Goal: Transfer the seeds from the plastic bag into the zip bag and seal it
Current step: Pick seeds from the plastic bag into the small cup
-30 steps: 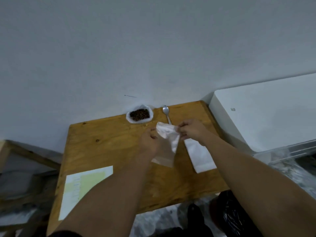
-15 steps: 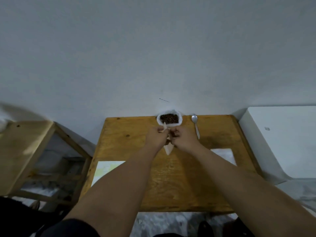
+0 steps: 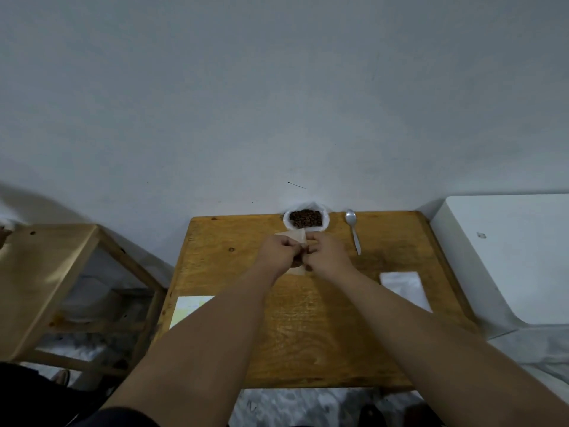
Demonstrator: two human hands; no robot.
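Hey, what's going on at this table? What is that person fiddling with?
A person holds a small zip bag in both hands. The left hand and right hand pinch its top, apparently to work it open. Just beyond it, an open plastic bag of brown seeds sits at the far edge of the wooden table. A spoon lies untouched to its right. No seeds show in the zip bag.

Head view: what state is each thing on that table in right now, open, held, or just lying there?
plastic bag: open at the top, seeds inside.
zip bag: held up; mouth open or sealed, cannot tell.
left hand: pinches the zip bag.
right hand: pinches the zip bag.
spoon: lying flat, untouched.
white pouch: lying flat, untouched.
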